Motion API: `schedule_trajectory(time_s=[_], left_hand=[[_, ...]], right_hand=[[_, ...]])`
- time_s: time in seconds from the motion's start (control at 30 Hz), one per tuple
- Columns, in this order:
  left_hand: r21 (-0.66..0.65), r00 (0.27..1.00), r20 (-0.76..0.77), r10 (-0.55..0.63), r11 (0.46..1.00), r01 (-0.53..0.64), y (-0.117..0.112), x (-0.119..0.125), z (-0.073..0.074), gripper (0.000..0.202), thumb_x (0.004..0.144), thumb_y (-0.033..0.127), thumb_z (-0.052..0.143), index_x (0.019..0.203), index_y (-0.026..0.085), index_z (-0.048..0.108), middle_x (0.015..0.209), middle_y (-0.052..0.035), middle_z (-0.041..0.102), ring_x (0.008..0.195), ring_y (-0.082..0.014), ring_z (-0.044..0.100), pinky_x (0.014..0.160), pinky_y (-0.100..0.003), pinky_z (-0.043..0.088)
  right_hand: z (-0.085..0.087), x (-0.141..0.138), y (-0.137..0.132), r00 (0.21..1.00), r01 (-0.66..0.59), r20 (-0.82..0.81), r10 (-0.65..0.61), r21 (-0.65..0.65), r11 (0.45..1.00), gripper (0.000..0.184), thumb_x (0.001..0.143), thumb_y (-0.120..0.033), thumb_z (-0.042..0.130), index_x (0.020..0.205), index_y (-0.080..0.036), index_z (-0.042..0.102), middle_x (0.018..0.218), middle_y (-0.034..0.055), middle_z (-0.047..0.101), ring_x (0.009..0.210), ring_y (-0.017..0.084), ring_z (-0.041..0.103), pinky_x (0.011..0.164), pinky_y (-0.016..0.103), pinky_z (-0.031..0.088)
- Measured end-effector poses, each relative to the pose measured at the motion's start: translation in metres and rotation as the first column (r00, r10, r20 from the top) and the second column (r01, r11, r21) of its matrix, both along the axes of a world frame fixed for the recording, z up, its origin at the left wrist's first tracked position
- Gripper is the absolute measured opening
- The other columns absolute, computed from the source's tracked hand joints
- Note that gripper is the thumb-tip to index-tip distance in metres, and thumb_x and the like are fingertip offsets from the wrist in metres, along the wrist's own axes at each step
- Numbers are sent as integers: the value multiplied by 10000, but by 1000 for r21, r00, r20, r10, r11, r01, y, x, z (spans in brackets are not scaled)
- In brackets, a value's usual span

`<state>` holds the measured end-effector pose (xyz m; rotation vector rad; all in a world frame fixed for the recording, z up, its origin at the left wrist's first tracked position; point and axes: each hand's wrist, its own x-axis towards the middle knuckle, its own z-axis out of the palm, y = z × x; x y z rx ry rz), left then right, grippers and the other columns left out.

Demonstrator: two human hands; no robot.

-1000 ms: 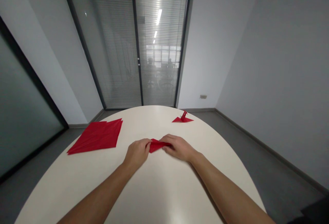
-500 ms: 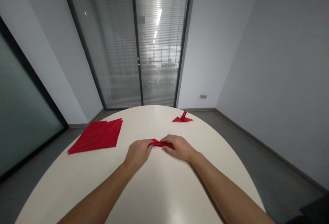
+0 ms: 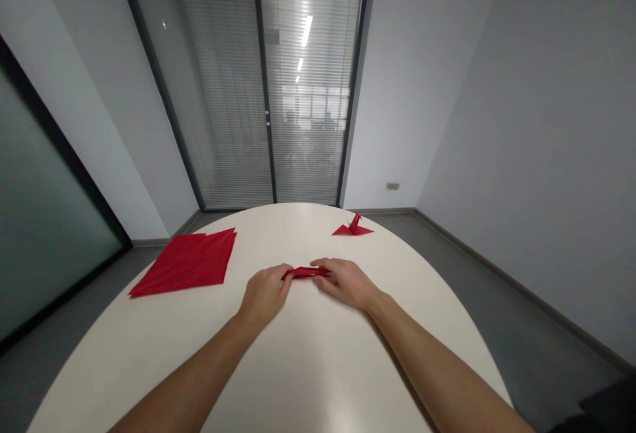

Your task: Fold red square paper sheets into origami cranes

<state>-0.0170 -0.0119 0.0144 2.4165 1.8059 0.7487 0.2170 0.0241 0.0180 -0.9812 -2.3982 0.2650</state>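
A narrow folded piece of red paper (image 3: 304,273) lies on the white oval table (image 3: 308,367) between my two hands. My left hand (image 3: 264,292) pinches its left end with curled fingers. My right hand (image 3: 344,282) presses on its right end, fingers closed together over the paper. A finished red paper crane (image 3: 353,228) stands farther back on the right. A stack of flat red paper sheets (image 3: 187,261) lies at the left of the table.
The table's far edge curves just behind the crane and the sheet stack. Beyond it are grey floor, glass doors with blinds (image 3: 278,89) and plain walls. A glass partition runs along the left.
The folded red paper has been pressed from a wider triangular flap into a thin flat strip. Both hands stay at its ends, shifted slightly away from me.
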Motion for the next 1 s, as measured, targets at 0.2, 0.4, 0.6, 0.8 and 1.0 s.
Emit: schedule_trajectory(time_s=[0.2,0.4,0.6,0.8,1.0], left_hand=[[25,995,-25,-99,995,100,0,0,1,186,936,230,552,1061,238,691,1015,-27,759,918,-222,689,817,-319,479],[31,996,14,-93,995,93,1,0,0,168,939,237,573,1042,225,705,1000,-35,764,906,-225,692,817,-325,491],[95,982,168,-86,993,71,2,-1,-5,190,938,293,597,1092,235,693,1040,-28,765,923,-212,699,853,-313,493],[-8,965,254,-71,997,75,5,-1,-6,208,969,341,533,953,219,700,896,-28,755,816,-200,685,741,-291,468],[4,991,118,-56,998,55,9,0,-12,327,999,347,444,847,189,686,814,-76,701,806,-222,642,764,-318,449]], right_hand=[[0,0,2,998,4,-65,-3,15,1000,279,964,-245,534,1219,-231,646,1159,57,734,1021,208,694,918,338,516],[3,-2,1,975,30,-218,-43,-62,998,220,956,-255,559,1133,-222,685,1072,50,751,936,193,700,858,319,531],[-1,-4,6,905,26,-413,-106,-194,981,189,936,-314,609,1043,-196,711,949,51,751,839,181,685,796,305,534],[-7,-1,14,873,10,-464,-147,-286,958,204,920,-351,620,987,-191,728,939,51,748,893,204,677,823,314,509],[-14,1,20,875,52,-435,-213,-354,934,230,906,-371,610,932,-180,736,899,47,740,857,203,655,832,319,484]])
